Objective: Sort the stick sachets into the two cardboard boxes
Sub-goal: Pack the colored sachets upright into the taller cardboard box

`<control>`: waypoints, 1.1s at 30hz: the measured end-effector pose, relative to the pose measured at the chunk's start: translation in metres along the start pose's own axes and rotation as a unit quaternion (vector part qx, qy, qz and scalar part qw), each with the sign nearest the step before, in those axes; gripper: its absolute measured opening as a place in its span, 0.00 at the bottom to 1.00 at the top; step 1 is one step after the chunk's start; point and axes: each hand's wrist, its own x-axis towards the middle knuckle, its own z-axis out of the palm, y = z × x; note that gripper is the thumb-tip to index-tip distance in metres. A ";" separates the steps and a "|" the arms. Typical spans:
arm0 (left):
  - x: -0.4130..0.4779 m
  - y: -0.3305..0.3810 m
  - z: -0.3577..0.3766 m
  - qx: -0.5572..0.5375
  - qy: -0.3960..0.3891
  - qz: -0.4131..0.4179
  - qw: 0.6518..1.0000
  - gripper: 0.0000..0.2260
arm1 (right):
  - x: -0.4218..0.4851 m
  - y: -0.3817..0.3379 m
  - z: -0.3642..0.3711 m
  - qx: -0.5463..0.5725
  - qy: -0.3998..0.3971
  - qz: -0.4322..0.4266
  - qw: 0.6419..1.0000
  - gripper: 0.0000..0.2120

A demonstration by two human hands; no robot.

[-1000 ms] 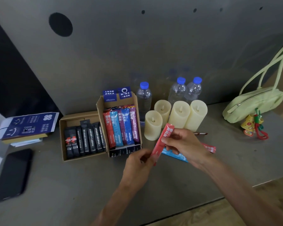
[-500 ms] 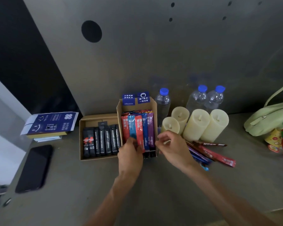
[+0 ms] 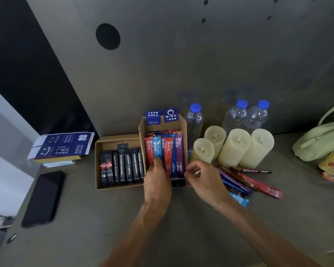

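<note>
Stick sachets (image 3: 163, 151) in red, blue and purple stand upright and tightly side by side in the taller cardboard box (image 3: 184, 132), which stands toward the back edge of the desk (image 3: 104, 228), about in its middle. Touching its left wall is the lower cardboard box (image 3: 98, 162), and black sachets (image 3: 121, 166) lie in it in one row. More loose sachets (image 3: 255, 182), red, purple, blue and dark brown, lie in a flat heap on the desk to the right of the taller box, in front of four cream candles (image 3: 237, 147). The left hand (image 3: 157, 182) lies over the lower ends of the coloured sachets at the front of the taller box, with one finger stretched up onto a blue sachet; the other fingers are hidden, so I cannot tell if it pinches anything. The right hand (image 3: 202, 178) is just beside the front right corner of this box, with fingers curled and thumb and forefinger close to the box wall; I cannot tell if they grasp the wall or only touch it. Three water bottles (image 3: 194, 122) with blue caps stand behind the candles. A black phone (image 3: 43, 197) lies near the left edge of the desk, a stack with a blue printed card (image 3: 64, 145) on top lies behind it, and a light green bag (image 3: 320, 141) lies at the right edge.
</note>
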 end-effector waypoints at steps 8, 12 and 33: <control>0.002 0.001 -0.001 0.061 -0.037 0.012 0.997 0.09 | 0.003 0.002 -0.001 -0.009 -0.009 -0.009 1.000 0.01; 0.000 -0.001 -0.002 0.066 -0.045 0.012 0.997 0.11 | 0.003 0.004 -0.002 -0.019 -0.009 -0.013 1.000 0.01; -0.009 0.002 -0.003 0.002 -0.025 0.082 0.996 0.04 | -0.016 0.034 -0.013 -0.023 0.004 0.015 1.000 0.03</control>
